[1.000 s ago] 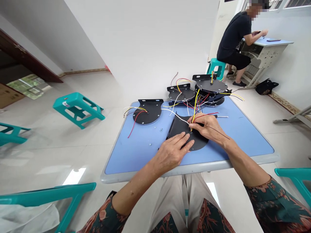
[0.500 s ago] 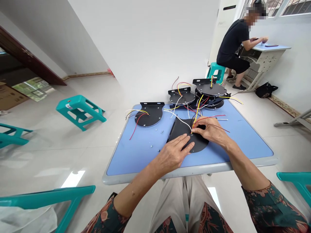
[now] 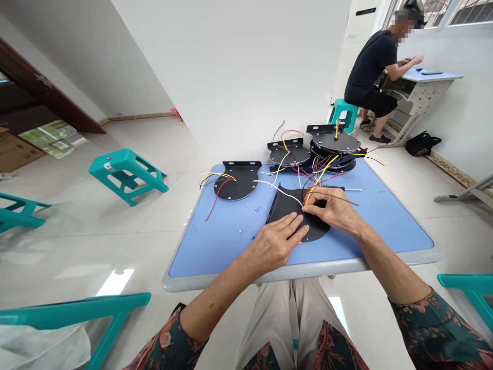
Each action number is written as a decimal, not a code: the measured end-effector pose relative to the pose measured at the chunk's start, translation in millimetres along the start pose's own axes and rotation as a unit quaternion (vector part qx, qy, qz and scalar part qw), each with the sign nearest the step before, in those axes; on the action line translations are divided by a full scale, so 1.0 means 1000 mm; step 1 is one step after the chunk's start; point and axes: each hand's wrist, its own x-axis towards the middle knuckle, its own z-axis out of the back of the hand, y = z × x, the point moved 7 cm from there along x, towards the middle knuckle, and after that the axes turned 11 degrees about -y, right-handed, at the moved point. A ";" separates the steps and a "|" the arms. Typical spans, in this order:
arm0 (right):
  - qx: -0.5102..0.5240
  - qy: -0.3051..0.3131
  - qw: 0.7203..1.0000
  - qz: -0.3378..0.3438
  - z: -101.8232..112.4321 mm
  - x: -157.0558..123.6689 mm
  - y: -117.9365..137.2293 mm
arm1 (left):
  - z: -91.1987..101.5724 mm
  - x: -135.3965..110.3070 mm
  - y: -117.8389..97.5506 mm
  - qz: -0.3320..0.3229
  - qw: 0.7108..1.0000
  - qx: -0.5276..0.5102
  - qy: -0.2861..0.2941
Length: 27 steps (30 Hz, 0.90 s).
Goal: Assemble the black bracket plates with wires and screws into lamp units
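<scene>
A black round metal plate (image 3: 285, 204) with a bent bracket edge lies on the blue table (image 3: 215, 241) in front of me. My left hand (image 3: 274, 241) lies flat on its near edge, fingers stretched out, pressing it down. My right hand (image 3: 334, 210) rests on the plate's right side, fingers pinched on a bundle of coloured wires (image 3: 316, 181), yellow, red, white and black, that rises from the plate's middle.
Another black plate (image 3: 235, 182) with wires lies at the table's far left. A stack of similar plates (image 3: 332, 146) stands at the far edge. Small screws (image 3: 256, 208) lie loose nearby. Teal stools (image 3: 125, 172) stand around. A person in black (image 3: 372, 67) sits at a desk, far right.
My right hand has drawn the wire bundle lower and to the right; the yellow wire now leans toward the stack. My left hand has stayed pressed on the plate.
</scene>
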 end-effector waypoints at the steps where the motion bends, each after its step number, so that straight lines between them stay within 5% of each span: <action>1: 0.008 -0.008 1.000 0.000 0.000 0.000 0.000 | -0.001 -0.001 0.000 0.000 1.000 -0.001 0.004; 11: 0.018 -0.089 0.996 -0.007 -0.006 0.004 -0.007 | -0.003 0.000 0.000 0.001 1.000 -0.007 0.015; 20: 0.025 -0.001 0.998 -0.064 0.001 0.004 -0.024 | 0.002 0.002 0.000 -0.001 1.000 -0.007 -0.009; 27: -0.007 -0.009 0.996 -0.090 -0.003 0.002 -0.023 | 0.001 0.002 0.001 0.000 1.000 0.000 -0.003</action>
